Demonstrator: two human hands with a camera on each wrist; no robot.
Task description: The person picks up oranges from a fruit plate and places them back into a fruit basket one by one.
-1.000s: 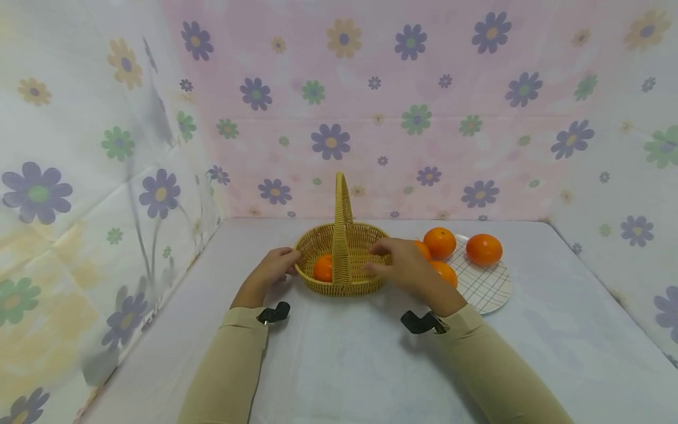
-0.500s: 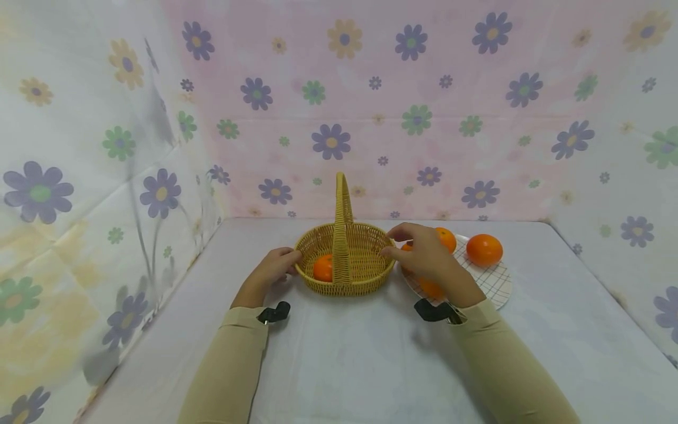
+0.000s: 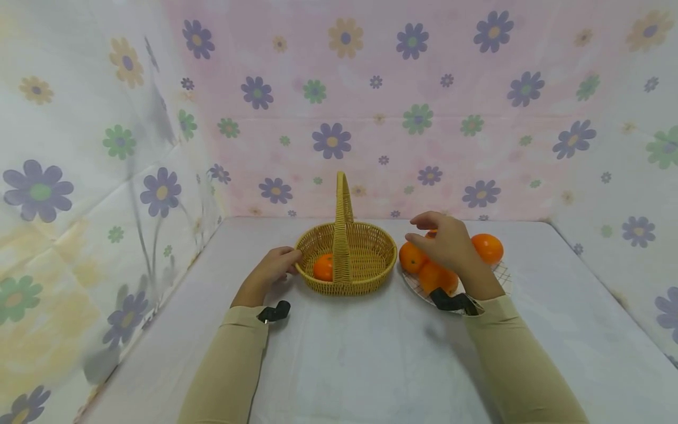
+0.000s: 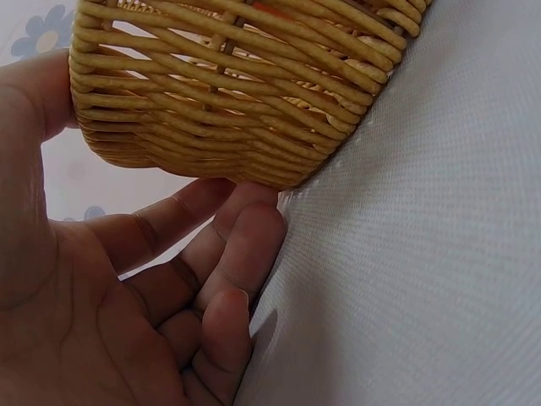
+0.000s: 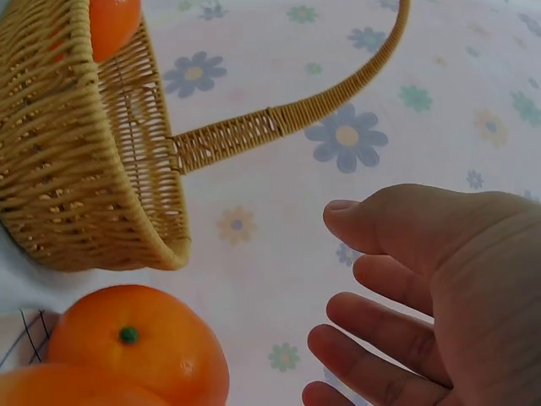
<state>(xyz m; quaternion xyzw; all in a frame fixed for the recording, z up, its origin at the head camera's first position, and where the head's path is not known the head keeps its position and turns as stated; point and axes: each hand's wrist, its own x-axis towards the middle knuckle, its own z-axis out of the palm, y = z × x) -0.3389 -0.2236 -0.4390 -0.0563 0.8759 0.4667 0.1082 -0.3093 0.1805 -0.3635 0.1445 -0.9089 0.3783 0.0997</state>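
A yellow wicker basket [image 3: 365, 287] with a tall arched handle stands mid-table, one orange [image 3: 322, 268] inside its left half. My left hand [image 3: 269, 270] holds the basket's left end. In the left wrist view its thumb lies over the rim and its fingertips [image 4: 254, 228] touch low under the woven side. My right hand [image 3: 450, 242] hovers above the oranges [image 3: 412, 257] on the plate, holding nothing, its fingers spread and loosely bent. The right wrist view shows an orange [image 5: 139, 342] with a green stem nub below the basket rim, apart from this hand.
A white plate [image 3: 504, 277] with a dark line grid bears several oranges right of the basket. Another orange [image 3: 487, 249] lies at its right side. A white cloth covers the table [image 3: 339, 359]. Flower-printed sheets [image 3: 296, 53] stand behind and at both sides.
My right hand has drawn back from over the basket, moving right to above the plate. My left hand, the basket and the orange in it have stayed in place.
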